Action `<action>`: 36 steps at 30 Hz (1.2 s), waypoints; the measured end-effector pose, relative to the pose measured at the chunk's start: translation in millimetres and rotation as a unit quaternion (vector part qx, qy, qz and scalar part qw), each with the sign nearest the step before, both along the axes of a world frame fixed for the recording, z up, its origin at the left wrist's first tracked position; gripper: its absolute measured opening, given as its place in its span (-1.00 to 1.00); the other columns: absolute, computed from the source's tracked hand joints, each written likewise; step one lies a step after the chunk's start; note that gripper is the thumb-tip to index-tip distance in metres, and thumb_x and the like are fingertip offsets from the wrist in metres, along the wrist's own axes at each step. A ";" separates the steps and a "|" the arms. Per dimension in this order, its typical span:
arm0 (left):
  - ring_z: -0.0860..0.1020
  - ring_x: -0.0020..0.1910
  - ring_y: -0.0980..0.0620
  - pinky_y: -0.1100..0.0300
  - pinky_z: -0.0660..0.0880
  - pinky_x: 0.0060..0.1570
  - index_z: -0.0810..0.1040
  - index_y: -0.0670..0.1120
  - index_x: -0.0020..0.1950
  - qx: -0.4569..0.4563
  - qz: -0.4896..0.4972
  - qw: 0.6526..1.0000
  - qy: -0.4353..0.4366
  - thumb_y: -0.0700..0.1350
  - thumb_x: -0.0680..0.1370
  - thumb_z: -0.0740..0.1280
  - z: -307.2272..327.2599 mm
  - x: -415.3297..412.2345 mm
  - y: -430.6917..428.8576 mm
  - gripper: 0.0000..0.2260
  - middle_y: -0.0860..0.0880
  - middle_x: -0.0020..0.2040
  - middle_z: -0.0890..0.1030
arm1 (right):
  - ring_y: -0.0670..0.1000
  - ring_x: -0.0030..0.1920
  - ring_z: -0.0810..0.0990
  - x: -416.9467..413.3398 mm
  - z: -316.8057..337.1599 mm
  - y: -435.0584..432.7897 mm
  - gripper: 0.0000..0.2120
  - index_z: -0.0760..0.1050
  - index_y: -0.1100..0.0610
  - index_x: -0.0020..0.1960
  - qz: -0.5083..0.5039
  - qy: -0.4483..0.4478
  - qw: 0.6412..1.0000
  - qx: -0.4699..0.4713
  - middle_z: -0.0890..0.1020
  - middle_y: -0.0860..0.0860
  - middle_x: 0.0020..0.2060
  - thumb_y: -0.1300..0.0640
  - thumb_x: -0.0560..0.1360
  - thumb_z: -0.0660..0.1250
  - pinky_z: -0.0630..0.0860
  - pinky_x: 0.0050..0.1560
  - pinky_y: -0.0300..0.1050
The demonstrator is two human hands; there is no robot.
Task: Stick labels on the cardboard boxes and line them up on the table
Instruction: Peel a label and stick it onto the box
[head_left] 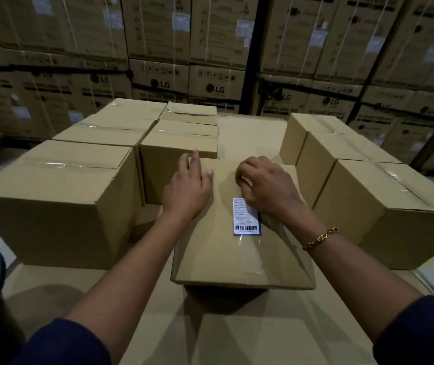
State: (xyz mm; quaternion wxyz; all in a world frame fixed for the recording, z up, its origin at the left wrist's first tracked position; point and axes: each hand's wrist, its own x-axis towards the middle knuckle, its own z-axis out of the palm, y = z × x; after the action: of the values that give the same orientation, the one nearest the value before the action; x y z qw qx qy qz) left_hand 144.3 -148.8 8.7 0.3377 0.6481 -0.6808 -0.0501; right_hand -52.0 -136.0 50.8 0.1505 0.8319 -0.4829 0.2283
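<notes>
On the surface (237,333), rows of boxes (60,201) outside either hand show no labels on top, so we judge most work remains; the box (237,259) beneath our flat left hand (188,187) bears its label (246,219) under the right hand (268,187), fingers curled, grip unclear.

Dim overhead light; the brown cardboard box (210,254) casts a dark shadow in front. Clear tape (250,245) below its white barcode label (246,219) glares. Behind it, stacked printed cartons (158,35) look blurred and bowed.
</notes>
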 end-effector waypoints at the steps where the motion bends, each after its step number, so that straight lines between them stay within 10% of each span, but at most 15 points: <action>1: 0.41 0.41 -0.20 -0.02 0.42 0.11 0.02 0.02 0.65 0.005 -0.001 1.000 -0.003 0.18 0.70 0.03 0.4 -0.2 -1.9 -0.44 -0.06 0.62 0.11 | 0.02 -0.02 0.52 -1.4 -0.1 -0.2 -0.93 0.58 0.04 0.00 -0.001 -0.007 1.000 -0.002 0.63 -0.05 -0.02 0.10 0.54 0.35 0.43 -0.14 -0.08; 21: 0.41 0.41 -0.27 -0.13 0.42 0.22 0.05 -0.01 0.65 0.055 0.002 0.998 -0.031 0.19 0.70 0.01 3.1 -3.0 -32.2 -0.43 -0.14 0.62 0.14 | -0.12 -0.06 0.63 -21.8 -7.4 13.8 -0.53 0.35 -0.10 0.32 0.013 -0.129 0.987 0.098 0.47 -0.13 0.14 0.16 0.50 0.43 0.59 -0.16 -0.04; 30: 0.40 0.41 -0.30 -0.13 0.39 0.24 0.09 -0.03 0.65 0.065 0.000 0.998 -0.027 0.17 0.70 0.03 6.4 -4.1 -32.6 -0.44 -0.15 0.61 0.15 | -0.11 -0.11 0.58 -19.5 -2.7 9.9 -0.43 0.34 -0.11 0.45 0.013 -0.287 0.940 0.182 0.58 -0.13 -0.11 0.24 0.52 0.38 0.57 -0.05 -0.13; 36: 0.41 0.40 -0.29 -0.11 0.40 0.22 0.08 -0.04 0.65 0.066 -0.001 0.997 -0.034 0.17 0.70 0.02 7.8 -5.1 -31.7 -0.44 -0.16 0.62 0.15 | 0.00 0.18 0.49 -26.4 -11.5 -0.8 -0.56 0.46 -0.07 0.38 -0.128 -0.156 0.956 0.213 0.51 -0.13 0.08 -0.08 0.52 0.35 0.52 0.05 0.00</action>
State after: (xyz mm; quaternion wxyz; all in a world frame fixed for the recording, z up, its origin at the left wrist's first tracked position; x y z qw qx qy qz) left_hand 139.3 -180.5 16.5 0.2709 0.6695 -0.6878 -0.0732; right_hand -78.4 -136.8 39.3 -0.0798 0.7296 -0.6405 0.2261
